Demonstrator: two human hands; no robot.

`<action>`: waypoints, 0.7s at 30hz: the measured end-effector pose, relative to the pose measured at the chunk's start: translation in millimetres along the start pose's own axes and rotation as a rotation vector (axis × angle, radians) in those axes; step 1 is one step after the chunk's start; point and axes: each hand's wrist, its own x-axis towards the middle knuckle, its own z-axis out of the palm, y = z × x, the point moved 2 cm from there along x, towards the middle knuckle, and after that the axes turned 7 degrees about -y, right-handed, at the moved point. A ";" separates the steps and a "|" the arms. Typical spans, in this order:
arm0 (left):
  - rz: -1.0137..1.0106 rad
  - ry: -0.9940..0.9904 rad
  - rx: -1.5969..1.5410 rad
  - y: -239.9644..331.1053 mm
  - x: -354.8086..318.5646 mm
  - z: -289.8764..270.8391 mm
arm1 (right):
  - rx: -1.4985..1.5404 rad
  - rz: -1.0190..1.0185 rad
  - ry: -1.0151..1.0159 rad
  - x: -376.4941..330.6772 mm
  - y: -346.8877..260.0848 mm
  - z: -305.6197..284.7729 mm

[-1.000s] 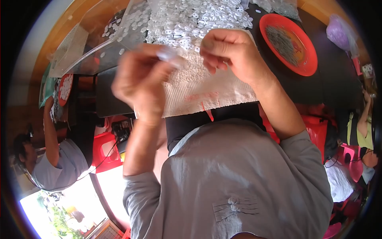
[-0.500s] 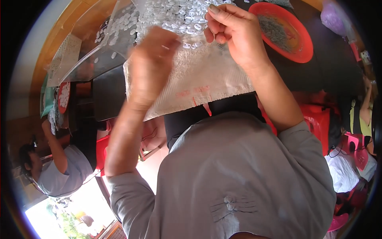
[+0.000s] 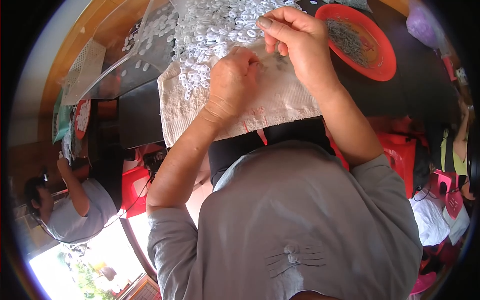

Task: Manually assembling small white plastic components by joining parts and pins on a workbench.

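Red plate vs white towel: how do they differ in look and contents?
The red plate is round, glossy and rimmed; the white towel is a flat, textured cloth. The red plate holds thin dark metal pieces; the white towel carries small white rings. Both hands work over the white towel, none at the red plate. Both lie on the dark table.

Brightness: daylight, fairly bright overall; the white cloth (image 3: 280,102) and the heap of small white rings (image 3: 215,25) are well lit without burning out.
Light source: a blown-out patch at the lower left rim, where an opening (image 3: 75,260) shows washed-out white with greenery.
Shadows: soft; the dark tabletop (image 3: 415,85) at the right stays murky, detail lost.
Glare: pale sheen on the clear plastic sheet (image 3: 125,60).
Distortion: strong fisheye; edges bend, black vignette rings the circle, faint colour fringe at the rim.
Focus: centre reasonably sharp; the left hand (image 3: 232,77) and right hand (image 3: 295,40) slightly soft; rim figures blurred.
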 end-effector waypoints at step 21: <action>-0.381 -0.170 -1.055 10.7 23.2 -56.6 | -0.284 -0.267 -0.245 4.6 22.2 -11.7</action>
